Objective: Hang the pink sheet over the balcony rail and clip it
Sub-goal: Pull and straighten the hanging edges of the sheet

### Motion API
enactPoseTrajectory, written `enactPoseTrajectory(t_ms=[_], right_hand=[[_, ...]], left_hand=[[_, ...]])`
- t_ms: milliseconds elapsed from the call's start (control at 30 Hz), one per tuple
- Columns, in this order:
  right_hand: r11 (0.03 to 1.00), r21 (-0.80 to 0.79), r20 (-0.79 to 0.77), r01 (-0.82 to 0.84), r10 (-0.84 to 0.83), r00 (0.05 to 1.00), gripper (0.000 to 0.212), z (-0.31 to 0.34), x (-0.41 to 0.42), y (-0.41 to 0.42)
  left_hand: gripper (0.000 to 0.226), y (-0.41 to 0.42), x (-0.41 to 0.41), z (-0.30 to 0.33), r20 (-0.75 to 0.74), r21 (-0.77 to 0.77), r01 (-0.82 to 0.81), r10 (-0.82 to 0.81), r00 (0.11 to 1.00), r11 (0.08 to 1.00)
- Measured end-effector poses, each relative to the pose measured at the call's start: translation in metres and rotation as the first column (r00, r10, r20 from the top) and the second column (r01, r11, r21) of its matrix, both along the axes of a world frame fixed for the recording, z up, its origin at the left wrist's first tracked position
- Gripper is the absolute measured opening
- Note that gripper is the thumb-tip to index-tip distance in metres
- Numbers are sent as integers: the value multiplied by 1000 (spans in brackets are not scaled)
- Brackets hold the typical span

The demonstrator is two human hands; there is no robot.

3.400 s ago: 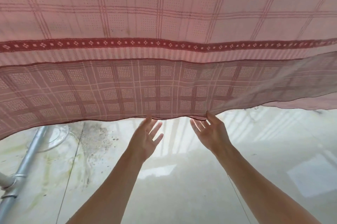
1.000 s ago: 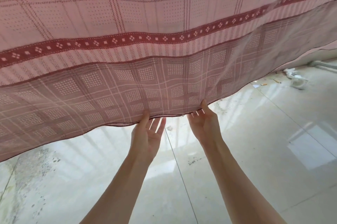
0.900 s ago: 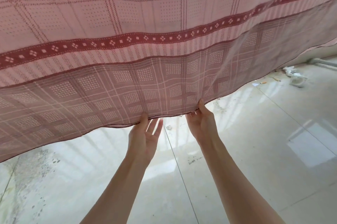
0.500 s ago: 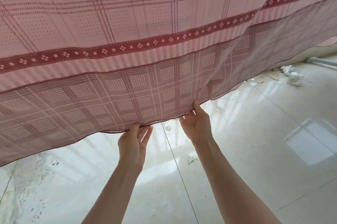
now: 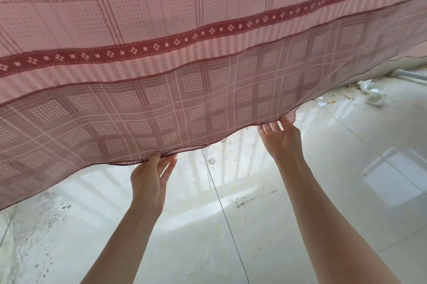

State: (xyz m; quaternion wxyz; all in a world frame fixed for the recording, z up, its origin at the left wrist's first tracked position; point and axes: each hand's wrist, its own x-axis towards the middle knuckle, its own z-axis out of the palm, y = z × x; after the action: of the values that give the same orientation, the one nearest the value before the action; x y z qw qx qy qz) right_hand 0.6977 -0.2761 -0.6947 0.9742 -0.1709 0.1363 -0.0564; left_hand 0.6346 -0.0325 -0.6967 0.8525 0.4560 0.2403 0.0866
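1. The pink sheet (image 5: 161, 29) hangs across the whole upper part of the view, checked in fine dotted lines, with a dark red diamond-patterned band (image 5: 208, 31) running from lower left to upper right. Its lower portion is doubled and reads darker.
2. The sheet's bottom hem sags in a wavy line above the floor, lowest at centre-left.
3. The left hand (image 5: 149, 182) pinches the hem at its low point, thumb in front and fingers behind the cloth.
4. The right hand (image 5: 283, 138) meets the hem further right and higher; thumb tip on the edge, fingers straight and spread. No closed hold is visible there.
5. Both forearms are bare and reach up from the near edge.
6. Below lies a glossy pale tiled floor (image 5: 254, 237), soiled with dark specks at the near left.
7. Far right, white debris (image 5: 374, 97) lies on the floor beside a white pipe (image 5: 409, 74).
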Motion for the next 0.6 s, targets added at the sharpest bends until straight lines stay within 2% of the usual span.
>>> enactPoseTrajectory(t_ms=[233,367,467,600], right_hand=[[994,-19,-32,107,-108,994,24,-13,-2,-3],[989,-91,-60,118,-124,990,34,-18,-4,0],[990,29,-44,141,-140,989,29,-24,-4,-1],[988,28,-79,155,-152,985,20,-25,-5,6]], left_hand=[[17,-10,2,-1,3,32,38,-38,999,999],[19,-7,0,-1,2,64,61,-62,998,996],[18,-5,-3,-2,7,83,83,-84,996,993],[17,-3,-5,-2,-1,66,73,-73,997,995]])
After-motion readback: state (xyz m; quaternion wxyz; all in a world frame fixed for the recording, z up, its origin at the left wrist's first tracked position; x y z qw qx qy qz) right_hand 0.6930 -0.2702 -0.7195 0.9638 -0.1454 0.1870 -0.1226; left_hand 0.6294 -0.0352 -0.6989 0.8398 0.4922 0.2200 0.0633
